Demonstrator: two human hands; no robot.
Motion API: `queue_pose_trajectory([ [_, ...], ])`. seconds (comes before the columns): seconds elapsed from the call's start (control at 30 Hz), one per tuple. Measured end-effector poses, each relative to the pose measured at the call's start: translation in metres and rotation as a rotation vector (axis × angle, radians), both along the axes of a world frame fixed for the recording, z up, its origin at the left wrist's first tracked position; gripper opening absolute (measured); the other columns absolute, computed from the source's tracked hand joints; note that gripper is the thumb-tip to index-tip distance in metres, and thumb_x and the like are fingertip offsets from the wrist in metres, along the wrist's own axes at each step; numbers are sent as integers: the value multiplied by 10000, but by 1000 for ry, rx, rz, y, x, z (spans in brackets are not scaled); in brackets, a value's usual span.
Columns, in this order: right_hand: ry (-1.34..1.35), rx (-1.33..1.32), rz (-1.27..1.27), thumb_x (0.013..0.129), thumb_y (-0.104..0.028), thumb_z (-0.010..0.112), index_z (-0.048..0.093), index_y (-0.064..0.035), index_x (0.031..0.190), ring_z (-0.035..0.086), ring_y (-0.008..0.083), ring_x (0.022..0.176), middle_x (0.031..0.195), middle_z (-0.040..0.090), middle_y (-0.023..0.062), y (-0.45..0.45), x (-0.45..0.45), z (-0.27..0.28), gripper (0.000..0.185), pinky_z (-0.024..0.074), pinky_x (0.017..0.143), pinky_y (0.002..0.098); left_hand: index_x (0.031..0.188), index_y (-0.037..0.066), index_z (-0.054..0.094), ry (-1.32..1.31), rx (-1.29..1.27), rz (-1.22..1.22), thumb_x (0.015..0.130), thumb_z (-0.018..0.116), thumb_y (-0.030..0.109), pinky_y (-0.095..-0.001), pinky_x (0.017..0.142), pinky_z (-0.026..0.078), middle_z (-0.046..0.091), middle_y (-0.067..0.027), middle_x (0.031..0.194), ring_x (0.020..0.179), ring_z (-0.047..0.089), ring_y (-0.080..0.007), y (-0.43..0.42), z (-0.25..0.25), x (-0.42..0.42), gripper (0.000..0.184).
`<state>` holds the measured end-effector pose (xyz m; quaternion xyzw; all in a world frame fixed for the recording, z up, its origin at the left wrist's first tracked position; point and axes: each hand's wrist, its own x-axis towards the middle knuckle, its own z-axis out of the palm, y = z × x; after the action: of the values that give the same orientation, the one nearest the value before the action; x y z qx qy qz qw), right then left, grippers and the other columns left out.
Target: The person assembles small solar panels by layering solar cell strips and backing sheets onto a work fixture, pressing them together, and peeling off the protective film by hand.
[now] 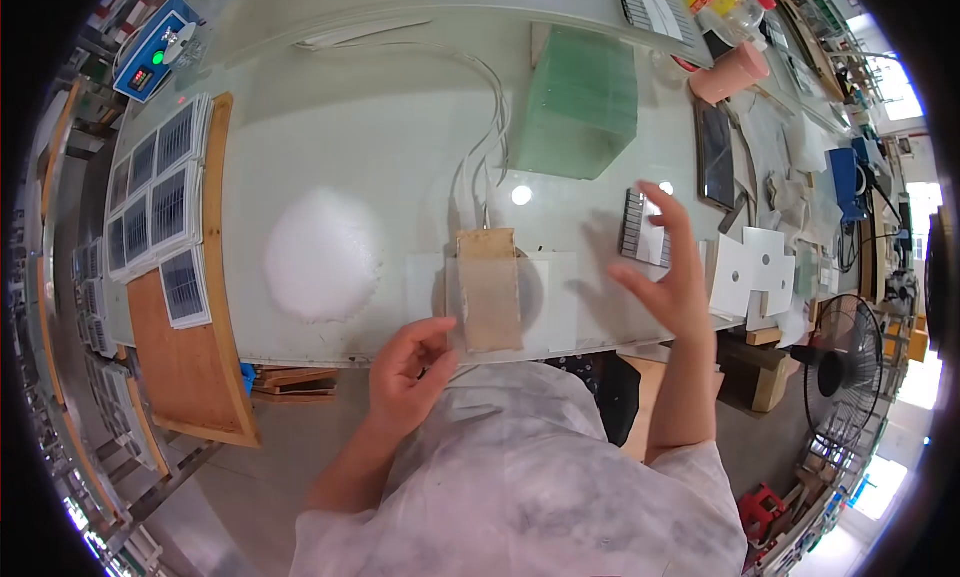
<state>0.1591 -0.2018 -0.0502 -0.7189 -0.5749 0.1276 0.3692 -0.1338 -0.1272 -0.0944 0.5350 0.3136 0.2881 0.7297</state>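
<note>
A tan, cloth-like rectangular block [492, 297] with pale wires at its far end lies near the table's front edge, over a round grey shape. Thin clear sheets appear to lie around it. My left hand [410, 372] is beside the block's near left corner, fingers loosely curled and thumb apart, with nothing seen in it. To the right, my right hand [668, 272] is raised with thumb and fingers spread, holding nothing. Just beyond its gap is a small dark-and-white striped stack [640, 229], partly hidden by the fingers. I cannot tell whether they touch.
A white fluffy mound [322, 255] lies left on the table. A greenish glass stack [578, 107] stands at the back. Dark-patterned panels [160, 177] rest on a wooden board [205, 367]. At right are a phone [714, 155], white cards [735, 274] and a fan [842, 375].
</note>
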Motion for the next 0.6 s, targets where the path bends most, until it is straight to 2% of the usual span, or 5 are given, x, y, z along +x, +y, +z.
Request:
queue_pose_trajectory([
  [0.07, -58, -51, -9, 587, -210, 778, 348, -55, 1308, 388, 304, 1214, 1319, 412, 125, -11, 25, -2, 854, 297, 1008, 380, 1143, -17, 489, -4, 2, -10, 797, 526, -82, -192, 553, 415, 505, -33, 755, 630, 483, -67, 1, 1, -1, 354],
  [0.13, -116, -274, -61, 543, -246, 799, 283, -63, 1350, 374, 304, 1230, 1327, 411, 118, -19, 40, -5, 975, 287, 1022, 386, 1148, -18, 484, -1, 3, -23, 794, 521, -86, -194, 550, 419, 503, -34, 751, 628, 483, -67, 2, 1, -1, 362],
  [0.23, -55, -301, -38, 521, -274, 806, 289, -70, 1349, 358, 296, 1239, 1320, 420, 110, -22, 51, -15, 997, 287, 1024, 391, 1161, -15, 473, 15, 14, -20, 789, 527, -83, -196, 545, 424, 498, -33, 741, 614, 482, -69, 3, 2, -1, 383],
  [0.53, -171, -295, -26, 556, -178, 797, 344, -70, 1316, 413, 288, 1187, 1266, 448, 109, -23, 47, -9, 892, 299, 1009, 378, 1173, -9, 467, 22, -17, -29, 787, 542, -69, -197, 544, 430, 501, -30, 742, 606, 491, -73, 5, 3, -1, 398],
  [0.6, -73, -243, -39, 566, -178, 791, 347, -69, 1313, 409, 272, 1193, 1262, 446, 112, -26, 48, -6, 876, 296, 1009, 372, 1204, 3, 457, 5, -47, -51, 798, 550, -75, -174, 585, 380, 482, 2, 771, 669, 445, -43, 4, 2, -3, 424],
])
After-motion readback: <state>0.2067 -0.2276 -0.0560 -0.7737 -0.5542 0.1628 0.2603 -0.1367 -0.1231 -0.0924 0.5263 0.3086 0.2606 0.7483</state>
